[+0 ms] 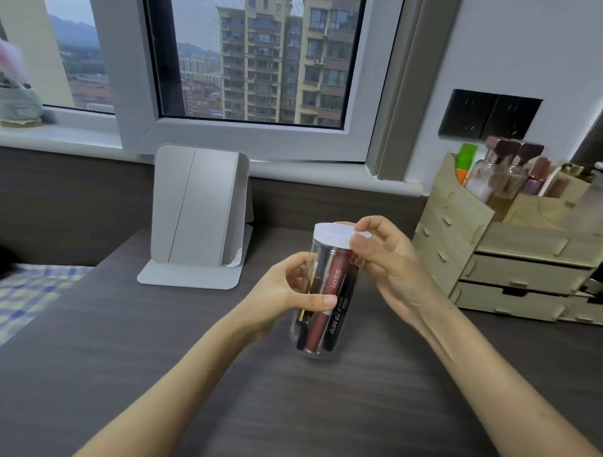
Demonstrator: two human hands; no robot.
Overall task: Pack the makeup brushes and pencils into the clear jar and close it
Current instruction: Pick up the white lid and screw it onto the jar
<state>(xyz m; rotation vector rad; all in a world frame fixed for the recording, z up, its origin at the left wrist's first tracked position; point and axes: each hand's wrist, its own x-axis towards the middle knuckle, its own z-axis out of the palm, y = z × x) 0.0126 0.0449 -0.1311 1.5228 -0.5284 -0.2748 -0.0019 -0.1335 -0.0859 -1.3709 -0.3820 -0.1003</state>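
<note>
The clear jar stands on the dark wooden desk, tilted slightly. Inside it are several makeup items: a dark red tube marked KISS, a black pencil with white lettering and other dark sticks behind them. A white lid sits on the jar's mouth. My left hand wraps the jar's middle, thumb across the front. My right hand grips the lid's right edge with thumb and fingers.
A grey folding mirror stands behind the jar to the left. A wooden drawer organiser filled with bottles stands at the right. A checked cloth lies at the left edge. The window sill runs along the back.
</note>
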